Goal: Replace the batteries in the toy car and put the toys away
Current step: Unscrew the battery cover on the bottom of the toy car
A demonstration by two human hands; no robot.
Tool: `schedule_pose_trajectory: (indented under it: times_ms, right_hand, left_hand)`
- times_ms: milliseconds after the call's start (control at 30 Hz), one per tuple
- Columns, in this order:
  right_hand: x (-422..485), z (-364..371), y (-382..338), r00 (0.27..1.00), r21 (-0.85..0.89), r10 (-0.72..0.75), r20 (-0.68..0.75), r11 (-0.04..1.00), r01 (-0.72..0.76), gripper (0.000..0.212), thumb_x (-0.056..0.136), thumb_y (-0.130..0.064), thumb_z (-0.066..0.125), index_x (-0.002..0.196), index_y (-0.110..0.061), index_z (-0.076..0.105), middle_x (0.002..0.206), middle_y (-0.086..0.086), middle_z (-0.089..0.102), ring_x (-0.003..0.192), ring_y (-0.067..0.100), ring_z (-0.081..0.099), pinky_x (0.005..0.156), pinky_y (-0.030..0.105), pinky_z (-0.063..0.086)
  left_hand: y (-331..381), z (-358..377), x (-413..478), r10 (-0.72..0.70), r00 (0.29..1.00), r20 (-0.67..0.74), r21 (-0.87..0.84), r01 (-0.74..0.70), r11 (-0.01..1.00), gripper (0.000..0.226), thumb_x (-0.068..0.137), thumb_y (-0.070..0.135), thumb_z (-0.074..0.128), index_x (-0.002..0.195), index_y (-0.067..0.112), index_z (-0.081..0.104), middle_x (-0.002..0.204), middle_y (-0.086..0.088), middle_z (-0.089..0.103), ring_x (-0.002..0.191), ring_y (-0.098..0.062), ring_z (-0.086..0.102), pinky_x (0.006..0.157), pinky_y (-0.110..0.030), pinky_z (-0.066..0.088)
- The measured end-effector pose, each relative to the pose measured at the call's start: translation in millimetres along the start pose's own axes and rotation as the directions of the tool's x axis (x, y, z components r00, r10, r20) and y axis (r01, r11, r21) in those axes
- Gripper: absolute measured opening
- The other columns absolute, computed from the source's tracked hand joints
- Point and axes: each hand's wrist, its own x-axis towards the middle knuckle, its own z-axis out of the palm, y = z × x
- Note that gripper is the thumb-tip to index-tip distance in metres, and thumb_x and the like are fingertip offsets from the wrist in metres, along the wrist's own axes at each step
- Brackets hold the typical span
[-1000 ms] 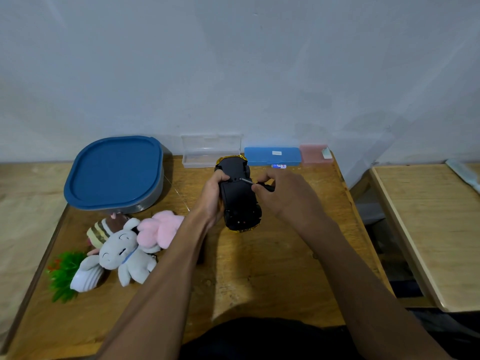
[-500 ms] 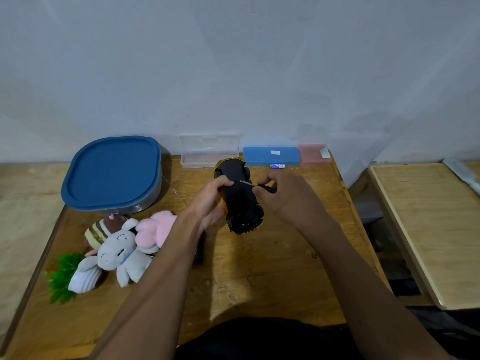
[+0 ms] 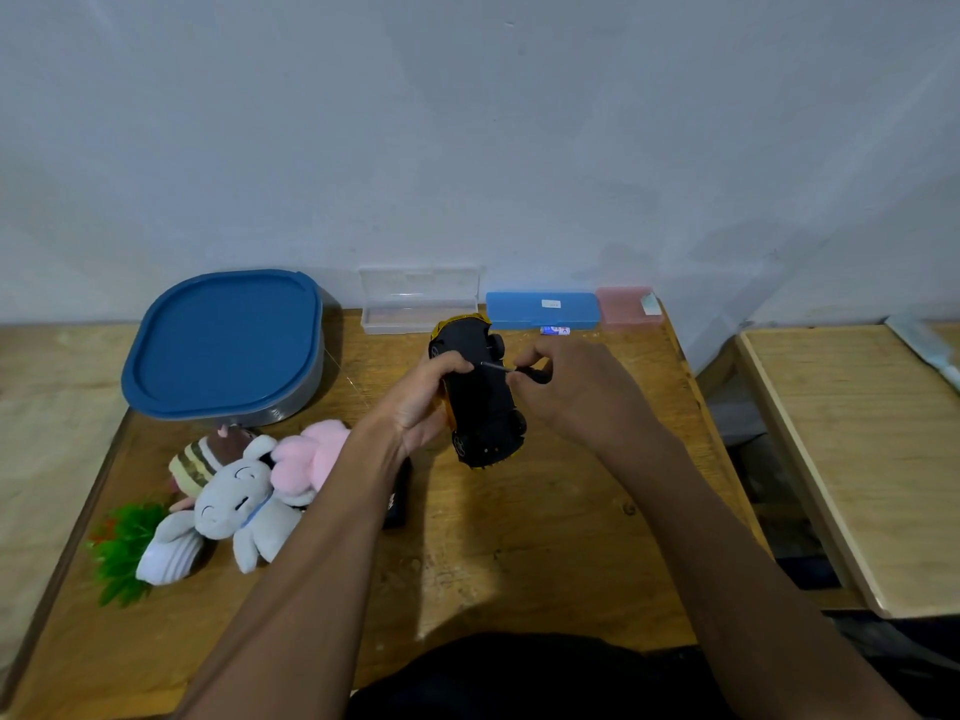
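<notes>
Wooden desk (image 3: 545, 537) against a pale wall (image 3: 467, 122): at left we see a blue-lidded tub (image 3: 223, 343) and plush toys (image 3: 234, 501). Our left hand (image 3: 421, 402) grips the upturned car (image 3: 483, 402) above the desk; our right hand (image 3: 576, 387) pinches a screwdriver (image 3: 498, 367), tip on its underside.

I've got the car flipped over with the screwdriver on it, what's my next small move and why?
Probably turn the screwdriver in your right hand: its tip meets the black underside of the toy car, which your left hand grips.
</notes>
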Motion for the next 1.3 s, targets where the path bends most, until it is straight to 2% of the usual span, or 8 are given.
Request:
schedule_pose_trajectory:
  times_ms: [100,300,467,800,900,1000,1100,1300]
  right_hand:
    - [1.4,-1.6,-3.3,0.999,-0.005,0.009,-0.045,1.0,-0.009,0.02,0.092,-0.035,0.05,0.099,-0.029,0.068,0.09,-0.006,0.067,0.067,0.009,0.056,0.067,0.032,0.053]
    - [3.8,-5.8,-10.7,0.999,-0.031,-0.021,-0.025,0.999,0.021,0.024,0.092,-0.028,0.054,0.109,-0.024,0.071,0.101,-0.001,0.07,0.078,0.013,0.061,0.072,0.029,0.054]
    - [3.9,-6.6,-12.6,0.997,-0.019,-0.039,-0.066,0.999,0.038,0.024,0.092,-0.029,0.059,0.111,-0.021,0.071,0.104,0.001,0.069,0.087,0.014,0.062,0.08,0.031,0.054]
    - [7.2,-6.9,-16.9,0.988,-0.228,-0.141,-0.069,0.966,0.122,0.024,0.09,-0.027,0.063,0.112,-0.035,0.067,0.114,-0.004,0.059,0.099,0.014,0.057,0.076,0.025,0.042]
    - [9.5,-6.9,-18.3,0.994,-0.159,-0.094,-0.052,0.984,0.084,0.031,0.09,-0.044,0.059,0.113,-0.023,0.063,0.109,0.0,0.062,0.097,0.017,0.059,0.081,0.032,0.049]
    - [16.9,-3.2,-17.3,0.996,-0.172,-0.023,-0.082,0.985,0.008,0.036,0.094,-0.045,0.049,0.096,-0.012,0.063,0.087,0.005,0.061,0.079,0.021,0.059,0.063,0.03,0.044]
    - [20.0,-4.0,-17.6,0.992,-0.216,0.002,-0.126,0.976,-0.029,0.04,0.094,-0.043,0.047,0.083,-0.009,0.064,0.071,0.005,0.052,0.067,0.022,0.054,0.054,0.026,0.034]
    - [11.3,-12.4,-23.3,0.97,-0.259,-0.181,-0.163,0.956,0.135,0.012,0.085,-0.033,0.064,0.094,-0.03,0.072,0.102,-0.009,0.064,0.098,0.014,0.056,0.072,0.024,0.04]
  left_hand:
    - [-0.9,2.1,1.3,0.004,0.998,0.059,-0.043,-0.001,0.999,0.046,0.082,0.021,0.053,0.122,0.0,0.051,0.112,-0.02,0.053,0.102,-0.03,0.053,0.089,-0.041,0.048]
    - [-3.6,0.1,6.4,0.07,0.997,-0.014,0.015,-0.07,0.997,0.07,0.078,0.021,0.051,0.141,-0.008,0.037,0.113,-0.021,0.049,0.103,-0.031,0.048,0.084,-0.038,0.052]
    - [-3.4,-4.4,9.5,0.074,0.994,-0.08,-0.038,-0.077,0.996,0.086,0.067,0.029,0.063,0.143,0.003,0.032,0.13,-0.032,0.05,0.107,-0.035,0.057,0.086,-0.045,0.055]
    - [-3.6,-10.4,8.9,0.053,0.986,-0.156,0.068,-0.043,0.997,0.095,0.062,0.027,0.066,0.146,0.004,0.029,0.113,-0.015,0.042,0.094,-0.028,0.046,0.065,-0.037,0.052]
    - [-0.2,-7.7,5.0,0.054,0.995,-0.082,0.034,-0.051,0.998,0.083,0.068,0.019,0.062,0.143,-0.001,0.033,0.114,-0.019,0.047,0.093,-0.028,0.054,0.074,-0.04,0.055]
    - [2.6,-2.2,2.0,0.062,0.998,-0.008,-0.027,-0.063,0.998,0.056,0.076,0.018,0.051,0.127,-0.005,0.05,0.115,-0.021,0.049,0.104,-0.033,0.046,0.095,-0.047,0.041]
    - [5.6,2.8,-0.2,0.067,0.998,0.013,-0.089,-0.066,0.994,0.042,0.084,0.018,0.04,0.119,0.0,0.052,0.114,-0.022,0.048,0.1,-0.032,0.047,0.092,-0.043,0.041]
    - [0.5,2.9,0.0,0.072,0.997,-0.004,-0.007,-0.072,0.997,0.038,0.083,0.024,0.04,0.111,0.005,0.057,0.098,-0.017,0.059,0.086,-0.026,0.055,0.082,-0.041,0.046]
